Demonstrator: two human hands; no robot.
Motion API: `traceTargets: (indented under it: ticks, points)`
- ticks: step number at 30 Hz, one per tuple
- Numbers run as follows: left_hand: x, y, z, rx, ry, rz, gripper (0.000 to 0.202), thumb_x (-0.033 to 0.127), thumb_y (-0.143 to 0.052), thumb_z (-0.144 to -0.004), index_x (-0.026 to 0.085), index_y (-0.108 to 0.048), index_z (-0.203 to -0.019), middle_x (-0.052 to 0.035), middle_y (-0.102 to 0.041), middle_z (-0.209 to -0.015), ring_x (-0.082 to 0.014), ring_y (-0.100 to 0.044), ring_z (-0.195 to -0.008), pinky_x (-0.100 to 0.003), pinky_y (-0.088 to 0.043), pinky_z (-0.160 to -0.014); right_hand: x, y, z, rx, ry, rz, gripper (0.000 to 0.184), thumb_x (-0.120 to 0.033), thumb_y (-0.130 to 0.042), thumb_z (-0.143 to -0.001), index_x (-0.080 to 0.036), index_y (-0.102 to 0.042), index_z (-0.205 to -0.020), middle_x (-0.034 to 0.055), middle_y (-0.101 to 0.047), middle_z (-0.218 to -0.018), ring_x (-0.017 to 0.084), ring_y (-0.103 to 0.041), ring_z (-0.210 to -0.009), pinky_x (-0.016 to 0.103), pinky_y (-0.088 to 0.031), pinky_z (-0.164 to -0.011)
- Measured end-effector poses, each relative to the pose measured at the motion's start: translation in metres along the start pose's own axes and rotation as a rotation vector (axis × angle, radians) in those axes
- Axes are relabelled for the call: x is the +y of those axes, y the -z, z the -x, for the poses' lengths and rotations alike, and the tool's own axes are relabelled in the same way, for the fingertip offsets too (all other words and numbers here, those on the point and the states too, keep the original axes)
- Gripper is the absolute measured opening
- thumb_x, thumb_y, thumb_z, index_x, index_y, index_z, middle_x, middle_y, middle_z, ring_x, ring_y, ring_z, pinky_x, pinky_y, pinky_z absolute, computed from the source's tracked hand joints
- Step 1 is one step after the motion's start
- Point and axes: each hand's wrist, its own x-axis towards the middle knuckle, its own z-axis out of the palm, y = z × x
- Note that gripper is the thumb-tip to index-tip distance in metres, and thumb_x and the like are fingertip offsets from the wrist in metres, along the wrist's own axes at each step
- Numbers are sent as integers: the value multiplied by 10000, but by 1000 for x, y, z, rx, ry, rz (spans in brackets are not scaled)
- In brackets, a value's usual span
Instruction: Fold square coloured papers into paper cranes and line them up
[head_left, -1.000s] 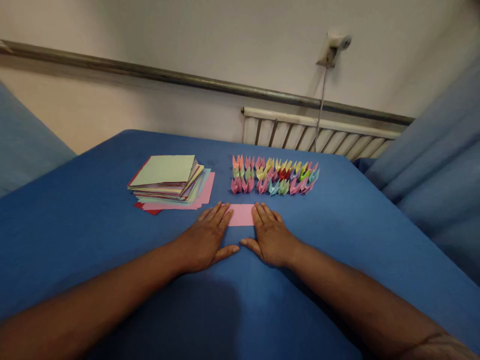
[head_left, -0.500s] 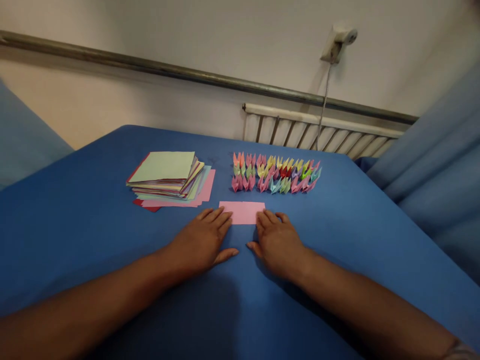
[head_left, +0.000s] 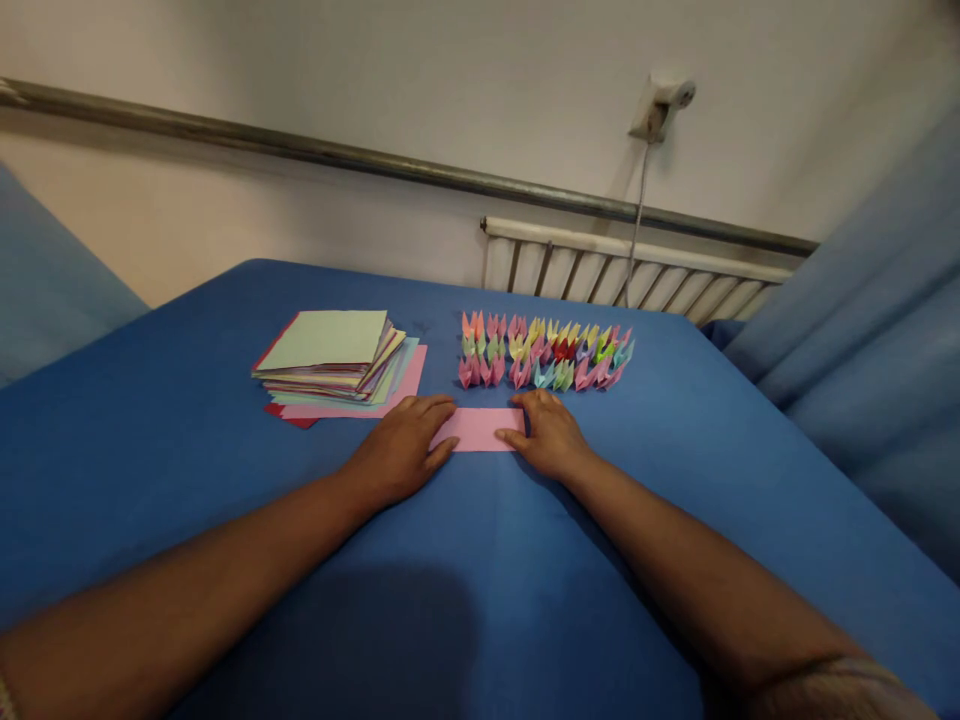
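Observation:
A pink sheet of paper [head_left: 480, 430], folded into a narrow rectangle, lies flat on the blue table, its long side running left to right. At its left end is my left hand [head_left: 401, 447], thumb on the near part and fingers reaching past the far edge. My right hand [head_left: 551, 432] spans the right end in the same way, with its thumb resting on the paper and its fingertips at the far edge. Both hands are open, thumb and fingers apart. They cover the paper's ends.
Behind my left hand stands a stack of coloured paper squares [head_left: 326, 340], pale green on top. Rows of small folded paper cranes [head_left: 544, 350] stand behind the pink paper. Beyond the blue table [head_left: 495, 600] are a radiator [head_left: 600, 262], a wall pipe [head_left: 375, 160] and blue curtains [head_left: 862, 330].
Both hands have shifted forward over the paper's ends, from lying flat with thumbs off the paper to spanning it between thumbs and fingers. The camera view has tilted slightly.

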Motion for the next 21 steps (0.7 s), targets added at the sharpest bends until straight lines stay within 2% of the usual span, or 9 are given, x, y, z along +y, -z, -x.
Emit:
traceTargets:
  ticks: [5,8,12,18,21]
  points:
    - [1,-4,-6,-35,70,24,513,445,-500,-861,174,-502,-1297,-110,-567,-1299,-306,-490,-1158,-464,-379,-991,1,1,-4,-44,-36,-58,406,-476,-696,-754,-193,-621,-1036,63,-608,-994,208,-548,-949,338,-403,-848]
    - [2,-2,-15,-62,81,18,550,459,-532,-834,161,-505,-1295,-118,-565,-1301,-315,-484,-1164,-460,-368,-994,2,0,-5,-48,-35,-95,340,-440,-710,-749,-207,-628,-983,47,-593,-988,195,-538,-941,330,-396,-827]
    - [3,2,-28,-108,101,28,601,464,-590,-777,144,-527,-1282,-135,-602,-1223,-310,-520,-1111,-445,-374,-980,5,-2,-4,-27,-2,-129,356,-389,-719,-745,-203,-612,-1029,52,-584,-1057,203,-518,-1008,352,-381,-880]
    - [-6,3,-29,-83,82,44,439,452,-567,-784,173,-624,-1117,-96,-640,-1024,-283,-545,-1005,-424,-414,-912,3,1,-2,-65,74,-149,269,-319,-663,-794,-194,-599,-1024,45,-603,-1009,191,-532,-971,341,-393,-850]
    - [-10,1,-25,-57,55,64,425,451,-583,-773,159,-616,-1081,-110,-626,-1083,-292,-531,-1041,-438,-413,-929,1,2,0,-38,66,-174,340,-299,-662,-785,-191,-576,-1096,58,-598,-1069,198,-531,-1025,354,-398,-892]
